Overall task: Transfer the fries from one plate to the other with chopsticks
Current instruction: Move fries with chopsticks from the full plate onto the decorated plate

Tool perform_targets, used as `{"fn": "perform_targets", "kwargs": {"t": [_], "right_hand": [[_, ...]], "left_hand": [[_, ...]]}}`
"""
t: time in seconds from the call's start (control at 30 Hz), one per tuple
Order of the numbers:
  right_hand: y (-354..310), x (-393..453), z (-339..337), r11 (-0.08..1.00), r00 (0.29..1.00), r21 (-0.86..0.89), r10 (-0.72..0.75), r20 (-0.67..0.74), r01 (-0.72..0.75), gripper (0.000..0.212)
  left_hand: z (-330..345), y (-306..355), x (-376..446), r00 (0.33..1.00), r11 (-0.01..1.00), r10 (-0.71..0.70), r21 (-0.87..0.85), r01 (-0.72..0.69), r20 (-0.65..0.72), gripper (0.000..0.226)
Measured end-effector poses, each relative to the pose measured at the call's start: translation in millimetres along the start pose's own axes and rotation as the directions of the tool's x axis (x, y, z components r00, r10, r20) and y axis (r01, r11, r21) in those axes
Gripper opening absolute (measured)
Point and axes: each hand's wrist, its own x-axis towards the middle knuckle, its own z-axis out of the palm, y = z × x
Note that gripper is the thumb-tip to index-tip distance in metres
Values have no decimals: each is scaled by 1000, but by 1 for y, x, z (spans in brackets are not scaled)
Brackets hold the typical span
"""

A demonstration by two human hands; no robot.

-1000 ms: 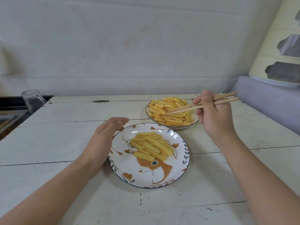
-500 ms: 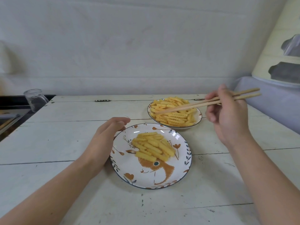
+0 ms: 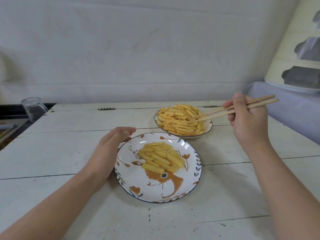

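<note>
**Chopstick tips in the far plate's fries**

The right hand [image 3: 249, 122] grips the chopsticks [image 3: 232, 110], tips down among the fries [image 3: 181, 120] heaped in the far plate [image 3: 208, 126] at its 9 o'clock. The left hand [image 3: 110, 151], fingers relaxed, rests against the near plate [image 3: 194, 170] at the plate's 9 o'clock; a smaller pile of fries [image 3: 161, 157] lies there.

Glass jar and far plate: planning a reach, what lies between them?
Head view: only bare white table between the glass jar and the far plate.
</note>
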Motion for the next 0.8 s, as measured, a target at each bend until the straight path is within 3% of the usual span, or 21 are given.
{"fn": "perform_targets", "kwargs": {"t": [0.23, 0.47, 0.6, 0.8], "right_hand": [[1, 2, 1, 998, 998, 11, 65, 10, -65, 48], [-8, 2, 0, 987, 978, 140, 105, -181, -80, 56], [-5, 4, -3, 985, 985, 146, 108, -138, -88, 53], [4, 9, -10, 1000, 997, -3, 21, -72, -21, 45]], "left_hand": [[0, -2, 1, 1000, 1000, 3, 10, -3, -3, 31], [0, -1, 0, 1000, 1000, -8, 10, 8, -8, 34], [0, -2, 0, 1000, 1000, -4, 11, 4, -1, 34], [-1, -2, 0, 1000, 1000, -2, 9, 2, -1, 35]]}}
